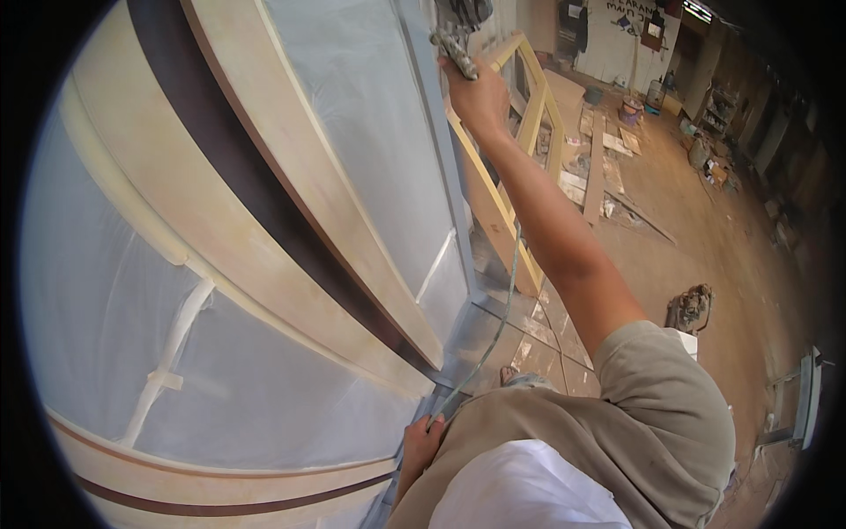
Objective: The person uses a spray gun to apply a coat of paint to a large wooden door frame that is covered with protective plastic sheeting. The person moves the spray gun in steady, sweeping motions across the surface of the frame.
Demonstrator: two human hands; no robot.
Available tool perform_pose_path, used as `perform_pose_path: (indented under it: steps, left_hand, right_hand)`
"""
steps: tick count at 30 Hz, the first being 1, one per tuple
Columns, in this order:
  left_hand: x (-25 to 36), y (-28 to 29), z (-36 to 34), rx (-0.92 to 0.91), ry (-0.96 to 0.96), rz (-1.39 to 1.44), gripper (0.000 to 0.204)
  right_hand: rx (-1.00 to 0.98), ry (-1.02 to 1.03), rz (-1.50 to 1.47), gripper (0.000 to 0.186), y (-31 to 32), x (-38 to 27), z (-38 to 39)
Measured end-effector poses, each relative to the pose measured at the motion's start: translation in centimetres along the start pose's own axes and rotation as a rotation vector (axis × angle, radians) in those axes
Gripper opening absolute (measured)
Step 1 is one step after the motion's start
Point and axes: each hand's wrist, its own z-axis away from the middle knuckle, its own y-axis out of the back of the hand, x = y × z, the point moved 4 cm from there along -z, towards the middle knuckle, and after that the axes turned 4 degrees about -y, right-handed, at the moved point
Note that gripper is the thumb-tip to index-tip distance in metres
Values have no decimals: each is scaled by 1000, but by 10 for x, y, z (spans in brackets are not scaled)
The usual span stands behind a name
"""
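High up in front, my right hand (483, 99) is wrapped round a metal spray gun (456, 55), whose top is cut off by the picture's upper edge. My left hand (423, 448) is low, close to my body, with its fingers closed on a thin green hose (498, 339). To my left stands a large panel with curved cream bands (238, 238) and a dark brown stripe (256, 185). Clear plastic sheeting (291, 401) covers the areas between the bands, with a whitish tape strip (167, 366) across it.
Yellow-painted frames (520, 132) lean beyond my right arm. Planks (597, 167) and scraps lie on the brown floor (643, 264). A dirty machine (690, 309) sits to the right; buckets (631, 110) stand farther back. A glazed frame (804, 398) is at the right rim.
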Motion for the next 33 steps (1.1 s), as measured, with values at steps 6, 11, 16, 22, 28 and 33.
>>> perform_pose_path:
  steps: [6,11,16,22,28,33]
  left_hand:
    - [-5,-6,5,-61,8,-47,41]
    - [-2,-21,2,-161,29,-50,40]
    - [11,-34,-1,-126,92,-40,38]
    - [34,-63,-6,-43,210,-70,36]
    - [64,-138,-32,128,293,-78,34]
    - [102,-222,-64,239,296,-81,29]
  right_hand:
    - [-156,-171,116,52,3,103,82]
    - [-308,-305,215,53,16,179,144]
    - [-450,-416,347,48,37,253,185]
    - [-634,-432,495,51,60,332,171]
    - [-407,-404,48,39,58,359,92]
    - [-517,-290,-647,35,60,342,9]
